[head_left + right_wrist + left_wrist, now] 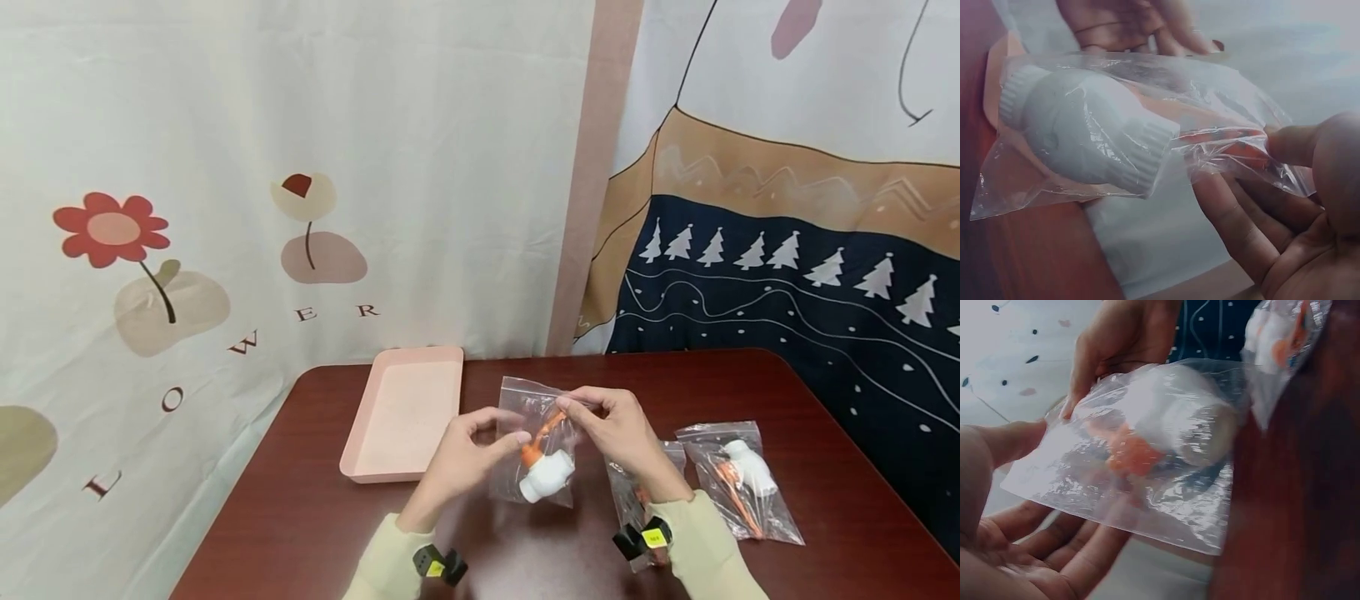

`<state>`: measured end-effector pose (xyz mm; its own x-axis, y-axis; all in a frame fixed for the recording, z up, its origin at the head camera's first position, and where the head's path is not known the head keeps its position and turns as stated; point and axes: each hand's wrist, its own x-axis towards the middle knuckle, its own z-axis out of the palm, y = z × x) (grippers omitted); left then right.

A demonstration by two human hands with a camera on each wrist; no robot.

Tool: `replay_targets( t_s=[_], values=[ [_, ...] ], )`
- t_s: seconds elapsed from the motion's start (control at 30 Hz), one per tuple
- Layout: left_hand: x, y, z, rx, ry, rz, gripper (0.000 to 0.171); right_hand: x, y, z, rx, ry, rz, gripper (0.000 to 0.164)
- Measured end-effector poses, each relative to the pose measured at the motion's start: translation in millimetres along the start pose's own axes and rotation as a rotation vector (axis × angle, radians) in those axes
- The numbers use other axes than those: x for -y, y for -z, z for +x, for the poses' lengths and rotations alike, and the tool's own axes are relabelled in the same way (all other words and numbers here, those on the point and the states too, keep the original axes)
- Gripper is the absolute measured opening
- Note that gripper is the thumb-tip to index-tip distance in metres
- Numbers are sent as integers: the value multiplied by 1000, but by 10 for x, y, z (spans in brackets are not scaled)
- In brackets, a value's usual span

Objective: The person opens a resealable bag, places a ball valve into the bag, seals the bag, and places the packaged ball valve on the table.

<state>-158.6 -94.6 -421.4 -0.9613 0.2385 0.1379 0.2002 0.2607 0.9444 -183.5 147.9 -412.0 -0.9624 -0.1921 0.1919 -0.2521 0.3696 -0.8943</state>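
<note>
A white plastic ball valve [547, 476] with an orange handle [551, 425] lies inside a clear zip bag [517, 400], held up above the table. My right hand [618, 425] pinches the bag between thumb and fingers at the end of the orange handle. On the other side is my left hand [468, 454], its thumb and fingers spread around the near side of the bag. In the left wrist view, the left fingers [1085, 550] extend beneath the bag, relaxed rather than curled; whether they bear on it I cannot tell.
A pink tray [401, 417] stands on the dark red table [300, 500], left of the hands. To the right lies another bagged white and orange valve [750, 471]. A further clear bag [626, 492] is partly hidden under the right wrist. Printed curtains hang behind.
</note>
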Motion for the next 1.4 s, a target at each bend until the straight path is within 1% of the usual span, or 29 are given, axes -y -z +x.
replay_targets(
  t_s=[0.1, 0.17, 0.3, 0.37, 0.43, 0.53, 0.67, 0.77, 0.97, 1.17, 1.27, 1.33, 1.4],
  values=[
    [105, -61, -39, 29, 66, 16, 26, -64, 18, 23, 39, -77, 62, 31],
    [171, -107, -66, 30, 95, -1, 26, -106, 24, 38, 77, -118, 117, 33],
    [273, -190, -112, -1, 109, -39, 23, -204, 9, 82, 149, -164, 208, 32],
    [316, -220, -130, -18, 115, -48, 21, -259, -12, 108, 170, -184, 225, 32],
    [355, -249, -149, -33, 132, -50, 19, -302, -30, 128, 185, -201, 219, 32],
    [408, -281, -177, -39, 164, -94, 18, -335, -53, 150, 210, -220, 187, 31],
    [466, -321, -222, -27, 195, -177, 19, -357, -84, 157, 249, -239, 140, 28],
    [517, -356, -258, -19, 217, -193, 18, -396, -116, 148, 274, -254, 89, 25],
    [601, -427, -338, -12, 284, -228, 18, -488, -166, 124, 331, -270, -23, 21],
    [660, -491, -419, 1, 335, -290, 20, -547, -198, 95, 384, -227, -110, 19],
    [697, -519, -421, 21, 353, -333, 21, -561, -212, 103, 397, -206, -167, 21],
    [715, -528, -408, 27, 352, -338, 21, -573, -222, 111, 400, -186, -208, 21],
    [729, -533, -392, 23, 346, -322, 20, -578, -227, 119, 398, -160, -247, 21]
  ],
)
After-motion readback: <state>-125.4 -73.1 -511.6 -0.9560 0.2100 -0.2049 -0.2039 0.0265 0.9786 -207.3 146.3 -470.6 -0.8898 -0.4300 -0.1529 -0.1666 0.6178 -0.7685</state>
